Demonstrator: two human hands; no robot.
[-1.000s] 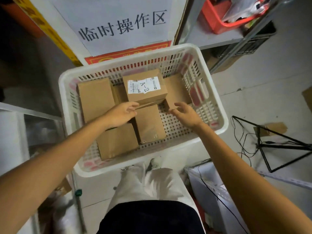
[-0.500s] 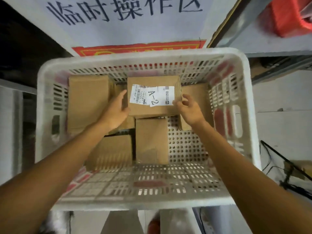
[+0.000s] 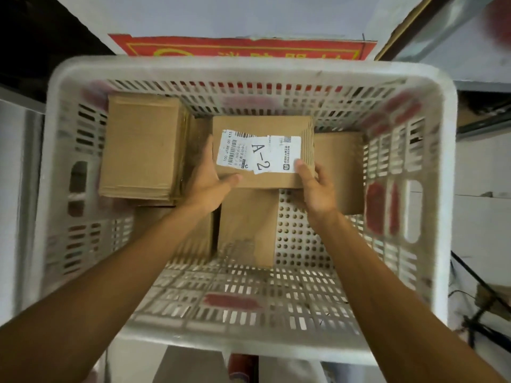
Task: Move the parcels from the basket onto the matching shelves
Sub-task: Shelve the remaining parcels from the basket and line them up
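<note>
- White perforated plastic basket [image 3: 249, 68]: one.
- Brown cardboard parcels [image 3: 141, 145] inside the basket: five can be counted plainly. There is a large one at the left, one at the far middle, one at the right [image 3: 340, 172], one at the near middle [image 3: 249, 222], and one at the near left [image 3: 193, 239], partly under a forearm.
- Strip of brown cardboard [image 3: 197, 139] between the left and far-middle parcels: one, possibly a sixth parcel; it cannot be told.
- Labelled parcel [image 3: 260, 124]: one of the five, bearing white label paper [image 3: 260, 153] marked "A-2".
- Bare hands: two, a left hand [image 3: 207, 186] and a right hand [image 3: 318, 189].
- Red sign with yellow print [image 3: 243, 48]: one.
</note>
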